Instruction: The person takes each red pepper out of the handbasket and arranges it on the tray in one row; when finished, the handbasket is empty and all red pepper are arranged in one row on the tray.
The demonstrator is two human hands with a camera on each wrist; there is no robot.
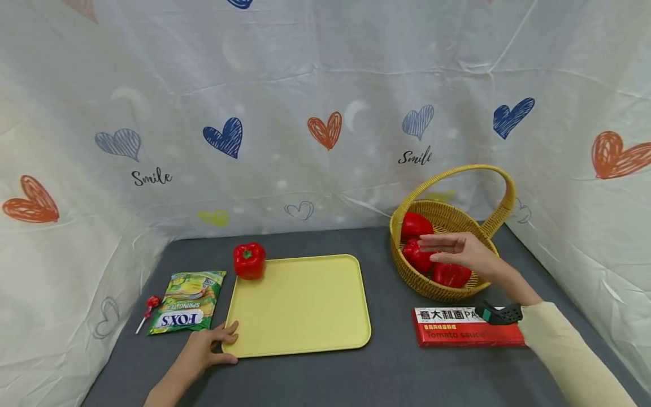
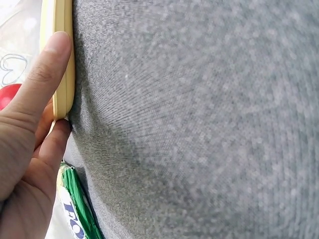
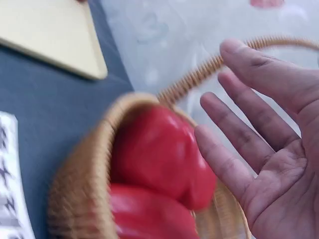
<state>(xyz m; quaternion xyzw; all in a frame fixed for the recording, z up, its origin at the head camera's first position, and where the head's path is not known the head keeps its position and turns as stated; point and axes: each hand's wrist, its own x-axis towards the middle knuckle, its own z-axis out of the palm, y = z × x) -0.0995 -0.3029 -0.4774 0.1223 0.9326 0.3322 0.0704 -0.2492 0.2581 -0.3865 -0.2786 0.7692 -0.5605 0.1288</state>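
My left hand (image 1: 205,346) holds the near left corner of a yellow tray (image 1: 300,305), thumb along the front edge and fingers at the side, as the left wrist view shows. One red bell pepper (image 1: 249,261) sits at the tray's far left corner. On the right, my right hand (image 1: 464,253) hovers over a woven basket (image 1: 429,287) with its fingers extended and nothing held. Inside the basket lie three red bell peppers (image 3: 154,152), close below the fingertips in the head view.
A green and yellow FOX'S bag (image 1: 189,299) lies left of the tray, with a red lollipop (image 1: 152,302) beside it. In front of the basket is a red and white tomato sauce pasta box (image 1: 447,334). A heart-printed curtain (image 1: 274,169) hangs behind the grey table.
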